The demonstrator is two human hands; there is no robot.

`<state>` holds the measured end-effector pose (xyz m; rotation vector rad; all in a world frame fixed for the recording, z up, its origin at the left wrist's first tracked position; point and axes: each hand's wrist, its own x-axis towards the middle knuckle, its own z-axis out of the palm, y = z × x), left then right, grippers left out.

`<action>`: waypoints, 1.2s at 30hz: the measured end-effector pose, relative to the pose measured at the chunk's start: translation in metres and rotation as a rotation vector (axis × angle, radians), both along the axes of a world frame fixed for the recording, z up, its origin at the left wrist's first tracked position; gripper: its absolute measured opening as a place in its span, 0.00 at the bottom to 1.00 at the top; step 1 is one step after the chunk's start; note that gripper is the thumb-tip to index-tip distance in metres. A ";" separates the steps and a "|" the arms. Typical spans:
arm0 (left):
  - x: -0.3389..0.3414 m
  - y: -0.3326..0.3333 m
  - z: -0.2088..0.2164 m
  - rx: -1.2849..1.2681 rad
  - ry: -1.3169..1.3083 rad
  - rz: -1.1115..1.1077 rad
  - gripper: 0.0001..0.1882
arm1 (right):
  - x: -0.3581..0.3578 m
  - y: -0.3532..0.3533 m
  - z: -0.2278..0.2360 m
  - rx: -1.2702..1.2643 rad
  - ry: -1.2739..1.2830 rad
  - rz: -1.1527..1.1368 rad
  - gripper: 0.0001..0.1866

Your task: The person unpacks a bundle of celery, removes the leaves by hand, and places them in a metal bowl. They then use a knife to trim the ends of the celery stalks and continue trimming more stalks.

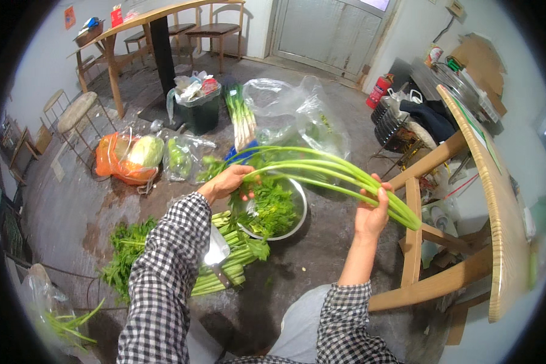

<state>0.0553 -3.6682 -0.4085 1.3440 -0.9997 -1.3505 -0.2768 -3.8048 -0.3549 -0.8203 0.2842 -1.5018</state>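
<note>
My right hand [373, 209] is closed round the thick lower ends of several long celery stalks [321, 164], which arch across in front of me. Near their leafy end, my left hand [227, 182] grips the stalks, its fingers partly hidden. Below them a metal basin [303, 213] on the floor holds loose celery leaves [274, 209]. More celery [239, 258] lies in a pile left of the basin, with leaves [127, 242] spreading to the left. A cleaver [217, 247] rests on this pile, partly covered by my left sleeve.
Beyond the basin are green onions [241, 118], a clear plastic bag [297, 109] and a lined trash bin [198, 112]. An orange bag with cabbage [127, 159] sits at left. A wooden table [491, 200] stands close on the right. Behind it is a fire extinguisher [379, 91].
</note>
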 end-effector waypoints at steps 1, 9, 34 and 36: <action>0.005 0.008 -0.001 0.038 -0.023 -0.032 0.13 | -0.002 -0.002 -0.001 0.002 -0.023 -0.001 0.09; 0.026 0.051 0.007 -0.099 -0.273 -0.009 0.14 | -0.001 -0.010 -0.009 0.062 -0.122 -0.060 0.08; 0.026 0.080 0.063 -0.536 -0.613 0.726 0.08 | 0.013 0.024 0.012 -0.127 0.096 0.228 0.09; 0.007 0.072 0.078 -0.442 -0.816 0.519 0.08 | 0.015 0.026 0.014 -0.140 0.078 0.242 0.09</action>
